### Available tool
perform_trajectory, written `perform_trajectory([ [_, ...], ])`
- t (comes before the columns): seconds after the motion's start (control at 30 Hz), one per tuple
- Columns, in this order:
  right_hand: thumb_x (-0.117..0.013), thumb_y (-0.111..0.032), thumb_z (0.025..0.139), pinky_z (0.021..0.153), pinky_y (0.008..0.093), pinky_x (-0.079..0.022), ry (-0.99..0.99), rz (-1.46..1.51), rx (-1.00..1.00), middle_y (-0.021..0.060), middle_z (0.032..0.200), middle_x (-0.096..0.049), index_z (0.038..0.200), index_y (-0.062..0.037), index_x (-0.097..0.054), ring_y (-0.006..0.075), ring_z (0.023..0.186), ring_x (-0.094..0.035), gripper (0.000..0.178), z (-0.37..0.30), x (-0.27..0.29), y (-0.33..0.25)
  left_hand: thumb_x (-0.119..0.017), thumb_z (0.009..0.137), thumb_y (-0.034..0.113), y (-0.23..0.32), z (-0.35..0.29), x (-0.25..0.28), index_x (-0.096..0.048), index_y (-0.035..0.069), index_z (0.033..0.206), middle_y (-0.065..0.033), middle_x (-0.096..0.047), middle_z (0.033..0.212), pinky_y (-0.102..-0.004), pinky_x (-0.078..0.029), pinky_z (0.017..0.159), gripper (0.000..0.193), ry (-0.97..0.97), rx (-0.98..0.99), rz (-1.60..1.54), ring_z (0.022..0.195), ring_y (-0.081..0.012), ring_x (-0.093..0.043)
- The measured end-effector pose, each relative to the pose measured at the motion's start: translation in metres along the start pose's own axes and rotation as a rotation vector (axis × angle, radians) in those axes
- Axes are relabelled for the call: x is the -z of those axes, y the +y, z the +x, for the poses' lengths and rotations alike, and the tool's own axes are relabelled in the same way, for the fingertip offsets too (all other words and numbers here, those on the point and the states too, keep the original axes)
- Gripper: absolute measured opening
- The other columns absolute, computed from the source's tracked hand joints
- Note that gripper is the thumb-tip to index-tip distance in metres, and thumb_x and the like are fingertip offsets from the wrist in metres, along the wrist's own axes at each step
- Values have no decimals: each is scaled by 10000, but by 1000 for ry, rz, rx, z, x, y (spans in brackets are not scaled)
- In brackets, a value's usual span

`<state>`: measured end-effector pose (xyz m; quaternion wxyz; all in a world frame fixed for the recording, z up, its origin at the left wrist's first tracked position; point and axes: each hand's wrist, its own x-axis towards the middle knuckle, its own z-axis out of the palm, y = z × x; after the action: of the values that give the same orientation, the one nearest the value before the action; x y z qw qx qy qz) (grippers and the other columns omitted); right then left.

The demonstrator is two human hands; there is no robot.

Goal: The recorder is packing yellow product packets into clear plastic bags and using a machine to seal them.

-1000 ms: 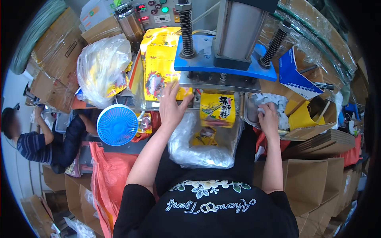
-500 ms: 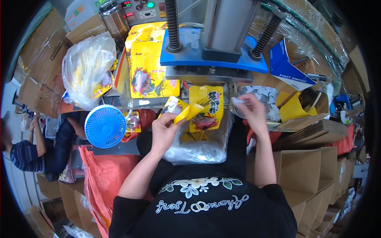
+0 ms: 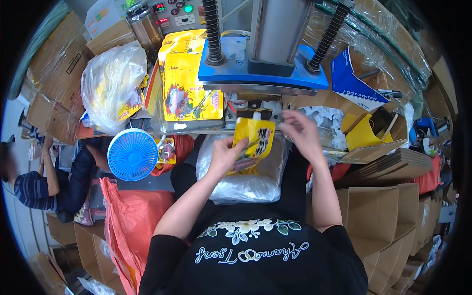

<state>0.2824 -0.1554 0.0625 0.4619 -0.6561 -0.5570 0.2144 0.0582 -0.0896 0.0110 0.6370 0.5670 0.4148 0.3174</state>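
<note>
My left hand [image 3: 225, 156] pinches a yellow printed pouch [image 3: 253, 142] by its left edge, holding it tilted in front of the press. A small white spout [image 3: 256, 116] stands at the pouch's top edge. To the right of the pouch is my right hand [image 3: 304, 137], its fingers apart with nothing visible in them. Below the pouch, a clear plastic bag [image 3: 246, 191] with yellow pouches inside rests on my lap. Just beyond is the press's metal lower part [image 3: 253, 105], under a blue plate [image 3: 265, 69].
Stacked yellow pouches [image 3: 191, 96] lie left of the press; small white pieces [image 3: 324, 120] fill a tray on its right. A blue fan [image 3: 132, 155] stands at the near left. Cardboard boxes [image 3: 371, 214] are at the right. Another person [image 3: 37, 191] sits at far left.
The pouch, formerly bent over in my left hand, now faces up with the white spout at its top. My right hand, which held a small white piece, has moved slightly left and its fingers have parted.
</note>
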Motion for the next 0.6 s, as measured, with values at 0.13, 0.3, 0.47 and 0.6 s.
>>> perform_trajectory([
  [0.13,-675,-205,855,782,333,-500,217,-333,-55,134,1040,-662,1128,-21,-649,231,872,-660,330,1,50,35,-693,872,147,-2,30,-13,-682,-93,962,-100,-703,836,-255,-499,622,257,27,120,-365,692,-101,-632],
  [0.3,-636,-191,860,785,427,-497,292,-762,-49,158,1031,-644,1006,-25,-686,351,897,-638,228,5,65,80,-674,887,105,-7,51,-11,-676,-76,936,-119,-705,868,-270,-538,637,188,25,158,-468,724,-143,-674],
  [0.47,-620,-180,864,801,442,-486,248,-794,-25,162,1027,-641,996,-26,-688,375,926,-617,214,5,48,91,-666,903,169,25,46,15,-692,-31,969,-56,-708,819,-253,-520,617,212,43,-78,196,696,-104,-655],
  [0.6,-613,-162,889,721,343,-482,298,-545,-45,129,925,-635,960,-6,-675,259,800,-615,182,6,50,94,-727,807,294,16,51,68,-521,66,1327,-155,-423,1442,-470,-250,1113,604,513,-637,989,1361,-340,-339],
])
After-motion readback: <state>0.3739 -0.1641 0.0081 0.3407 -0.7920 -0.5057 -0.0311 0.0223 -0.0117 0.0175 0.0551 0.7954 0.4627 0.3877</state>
